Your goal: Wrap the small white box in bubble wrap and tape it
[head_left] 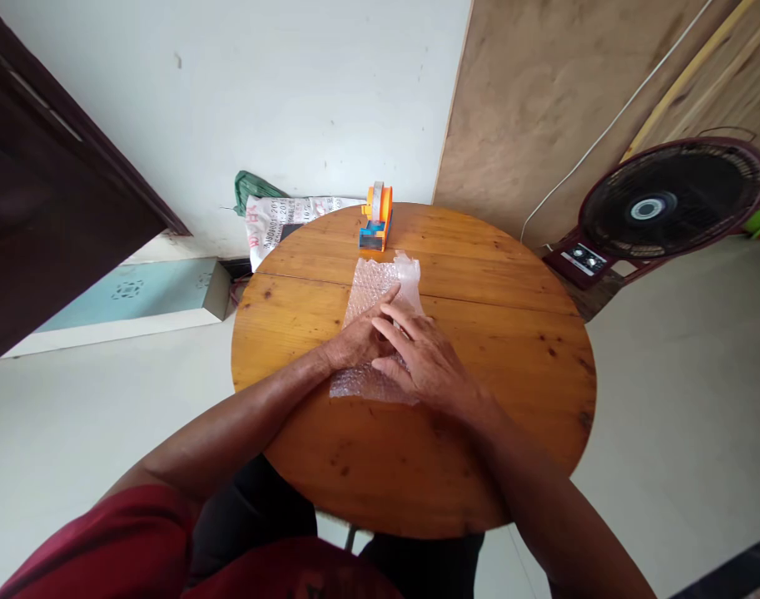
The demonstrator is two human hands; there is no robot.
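A sheet of clear bubble wrap [368, 287] lies on the round wooden table in front of me. My left hand [358, 339] rests on it, a finger stretched toward the far right and the others partly hidden behind the right hand. Over the wrap's right side is my right hand [430, 359], fingers apart, their tips close to or touching the left hand. Beneath the two hands the middle of the wrap is covered, so I cannot tell whether anything lies there. Beyond the wrap stands an orange and blue tape dispenser [375, 229] with a roll of tape.
The wooden table [510, 266] has a round edge. At the right stands a dark fan [651, 208] by the wall. Behind the table's left side are a printed white sack [264, 220] and a green bag [255, 190]. A pale blue-topped box [136, 291] lies on the floor.
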